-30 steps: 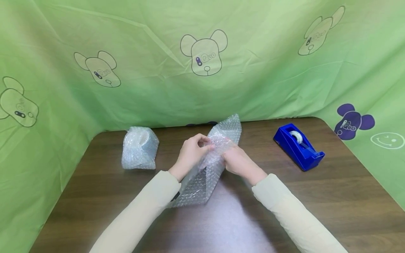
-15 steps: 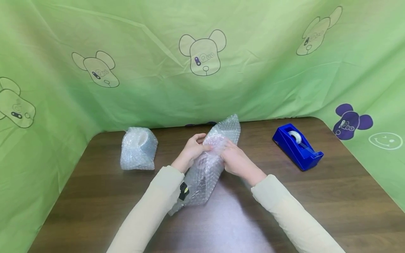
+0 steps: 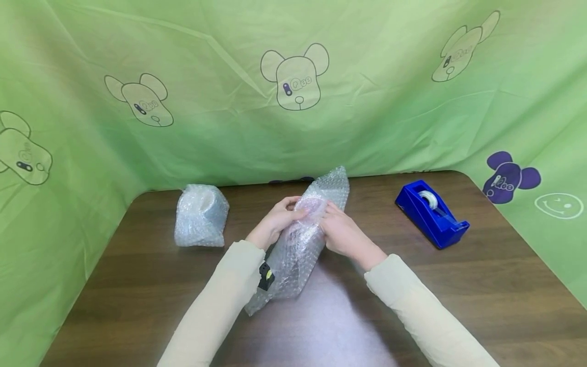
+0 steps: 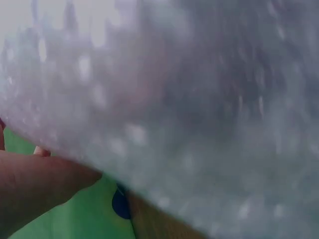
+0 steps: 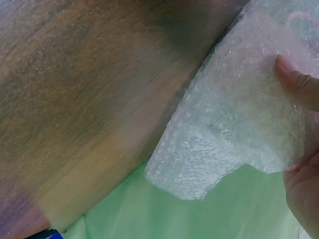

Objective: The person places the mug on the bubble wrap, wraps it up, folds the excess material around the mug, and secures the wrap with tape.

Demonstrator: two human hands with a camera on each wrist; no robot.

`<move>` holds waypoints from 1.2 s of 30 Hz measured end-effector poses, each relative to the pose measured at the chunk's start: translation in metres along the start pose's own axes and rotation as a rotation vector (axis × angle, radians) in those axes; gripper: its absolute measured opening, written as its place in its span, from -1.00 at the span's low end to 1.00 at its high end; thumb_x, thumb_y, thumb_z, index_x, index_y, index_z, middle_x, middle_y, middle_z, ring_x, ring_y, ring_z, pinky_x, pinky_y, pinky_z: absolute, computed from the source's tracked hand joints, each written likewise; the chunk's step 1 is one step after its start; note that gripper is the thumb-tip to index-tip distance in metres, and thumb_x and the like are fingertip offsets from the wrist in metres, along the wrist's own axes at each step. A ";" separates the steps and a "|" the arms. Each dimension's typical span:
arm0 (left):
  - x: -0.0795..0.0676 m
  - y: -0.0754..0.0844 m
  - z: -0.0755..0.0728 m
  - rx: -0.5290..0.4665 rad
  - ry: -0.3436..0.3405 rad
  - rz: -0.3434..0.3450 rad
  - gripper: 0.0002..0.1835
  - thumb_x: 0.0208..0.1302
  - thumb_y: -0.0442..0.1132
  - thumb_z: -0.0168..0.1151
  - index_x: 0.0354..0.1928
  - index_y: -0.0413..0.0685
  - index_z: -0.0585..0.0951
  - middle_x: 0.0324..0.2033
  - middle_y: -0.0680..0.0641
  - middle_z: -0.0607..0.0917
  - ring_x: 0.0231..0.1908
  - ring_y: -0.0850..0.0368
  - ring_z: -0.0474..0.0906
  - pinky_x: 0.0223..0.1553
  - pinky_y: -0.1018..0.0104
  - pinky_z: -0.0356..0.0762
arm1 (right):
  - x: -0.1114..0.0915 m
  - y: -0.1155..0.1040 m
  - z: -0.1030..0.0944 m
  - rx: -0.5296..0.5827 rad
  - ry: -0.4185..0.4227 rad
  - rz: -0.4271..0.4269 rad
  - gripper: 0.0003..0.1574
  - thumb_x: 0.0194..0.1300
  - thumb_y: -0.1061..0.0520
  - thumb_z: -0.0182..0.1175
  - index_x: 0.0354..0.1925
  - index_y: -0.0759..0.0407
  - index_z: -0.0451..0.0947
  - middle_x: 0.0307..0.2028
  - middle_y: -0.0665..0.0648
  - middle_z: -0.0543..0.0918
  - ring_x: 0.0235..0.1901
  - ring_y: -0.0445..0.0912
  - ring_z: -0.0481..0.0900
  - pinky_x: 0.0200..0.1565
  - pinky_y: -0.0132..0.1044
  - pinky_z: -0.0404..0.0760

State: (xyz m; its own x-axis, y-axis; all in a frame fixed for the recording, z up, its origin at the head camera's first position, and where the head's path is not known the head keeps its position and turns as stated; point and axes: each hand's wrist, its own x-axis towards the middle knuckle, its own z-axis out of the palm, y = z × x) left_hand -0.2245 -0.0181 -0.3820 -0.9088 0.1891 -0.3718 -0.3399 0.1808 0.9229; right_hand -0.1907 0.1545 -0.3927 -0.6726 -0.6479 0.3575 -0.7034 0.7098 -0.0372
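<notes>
A sheet of bubble wrap (image 3: 298, 255) lies slantwise at mid-table, folded around something faintly pink and round (image 3: 311, 206) whose kind is hidden. My left hand (image 3: 277, 216) grips its left side, thumb laid over the top layer. On the opposite side, my right hand (image 3: 341, 229) holds the wrap with curled fingers, their tips partly hidden by plastic. Blurred bubble wrap (image 4: 199, 124) fills most of the left wrist view. In the right wrist view, a thumb (image 5: 299, 87) presses the bubble wrap (image 5: 214, 124) from the right.
A bubble-wrapped bundle (image 3: 202, 216) stands at the back left of the brown wooden table (image 3: 137, 285). At the right sits a blue tape dispenser (image 3: 431, 214) with a clear roll. Green printed cloth (image 3: 220, 127) hangs behind and along both sides.
My left forearm has shifted slightly right, baring a black wrist device. The wrap's near-left part has come over and down, covering the dark fold opening. My right hand has barely moved.
</notes>
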 end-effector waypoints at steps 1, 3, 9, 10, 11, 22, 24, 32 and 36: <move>0.000 0.000 -0.001 0.006 -0.007 -0.009 -0.37 0.26 -0.26 0.23 0.36 -0.04 0.28 0.23 -0.19 0.44 0.13 -0.04 0.43 0.14 0.20 0.41 | 0.000 0.000 0.000 0.005 -0.003 0.003 -0.63 -0.26 0.49 0.25 -0.76 0.15 0.32 -0.48 0.10 0.66 -0.11 0.09 0.63 0.33 0.03 0.31; 0.000 0.002 -0.002 0.016 -0.012 -0.020 -0.34 0.22 -0.28 0.26 0.36 -0.01 0.29 0.23 -0.17 0.44 0.13 -0.02 0.42 0.12 0.22 0.40 | 0.000 0.000 -0.001 0.014 -0.013 0.008 -0.64 -0.26 0.50 0.23 -0.76 0.15 0.33 -0.43 0.11 0.69 -0.06 0.09 0.62 0.34 0.03 0.30; 0.002 0.004 0.001 0.023 0.028 -0.015 -0.32 0.11 -0.42 0.26 0.32 -0.06 0.33 0.16 -0.19 0.48 0.07 0.00 0.43 0.14 0.22 0.40 | 0.000 0.001 -0.003 0.037 -0.027 0.000 -0.76 -0.24 0.48 0.25 -0.55 0.20 0.55 -0.28 0.10 0.73 0.02 0.07 0.58 0.37 0.03 0.26; 0.002 0.004 0.002 0.028 0.036 -0.008 -0.32 0.09 -0.45 0.25 0.31 -0.08 0.34 0.15 -0.19 0.49 0.06 0.00 0.43 0.16 0.21 0.40 | 0.000 0.001 -0.003 0.035 -0.025 -0.004 -0.75 -0.24 0.48 0.26 -0.54 0.20 0.55 -0.31 0.09 0.72 -0.01 0.06 0.58 0.37 0.02 0.26; 0.002 0.005 0.002 0.036 0.044 -0.002 -0.32 0.07 -0.47 0.24 0.30 -0.09 0.35 0.14 -0.20 0.49 0.06 0.01 0.43 0.16 0.20 0.40 | 0.000 0.001 -0.003 0.032 -0.023 -0.008 -0.74 -0.24 0.48 0.25 -0.53 0.20 0.54 -0.34 0.08 0.71 -0.04 0.05 0.58 0.36 0.02 0.27; 0.006 0.003 0.010 0.223 0.097 0.088 -0.39 0.09 -0.50 0.10 0.27 -0.20 0.34 0.18 -0.26 0.47 0.14 -0.09 0.42 0.21 0.10 0.41 | -0.003 0.001 0.003 0.039 0.028 0.003 -0.64 -0.25 0.48 0.29 -0.42 0.18 0.48 -0.22 0.13 0.61 0.00 0.07 0.52 0.35 0.19 0.21; 0.006 0.003 0.011 0.259 0.105 0.102 -0.40 0.12 -0.49 0.07 0.27 -0.19 0.33 0.22 -0.26 0.46 0.19 -0.12 0.40 0.25 0.05 0.38 | -0.005 0.001 0.005 0.045 0.057 0.010 -0.61 -0.24 0.47 0.31 -0.38 0.19 0.46 -0.16 0.16 0.58 0.03 0.09 0.48 0.36 0.22 0.18; 0.005 0.003 0.015 0.288 0.140 0.106 -0.51 0.24 -0.40 0.09 0.24 -0.18 0.36 0.22 -0.27 0.46 0.20 -0.15 0.41 0.26 0.00 0.37 | -0.012 0.002 0.014 0.047 0.138 0.008 -0.44 -0.23 0.43 0.35 -0.18 0.26 0.39 -0.03 0.25 0.53 0.14 0.13 0.41 0.35 0.20 0.18; 0.006 0.002 0.014 0.284 0.145 0.092 -0.49 0.23 -0.35 0.14 0.25 -0.14 0.37 0.21 -0.26 0.48 0.19 -0.15 0.42 0.24 0.00 0.38 | -0.013 0.003 0.017 0.058 0.170 -0.016 -0.48 -0.22 0.45 0.29 -0.20 0.28 0.38 -0.04 0.27 0.51 0.12 0.15 0.40 0.32 0.09 0.27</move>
State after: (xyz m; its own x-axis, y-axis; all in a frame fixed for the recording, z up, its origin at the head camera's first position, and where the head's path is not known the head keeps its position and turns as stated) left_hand -0.2274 -0.0028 -0.3838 -0.9644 0.0819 -0.2515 -0.1924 0.4352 0.8795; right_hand -0.1884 0.1604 -0.4131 -0.6159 -0.5995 0.5111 -0.7294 0.6791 -0.0824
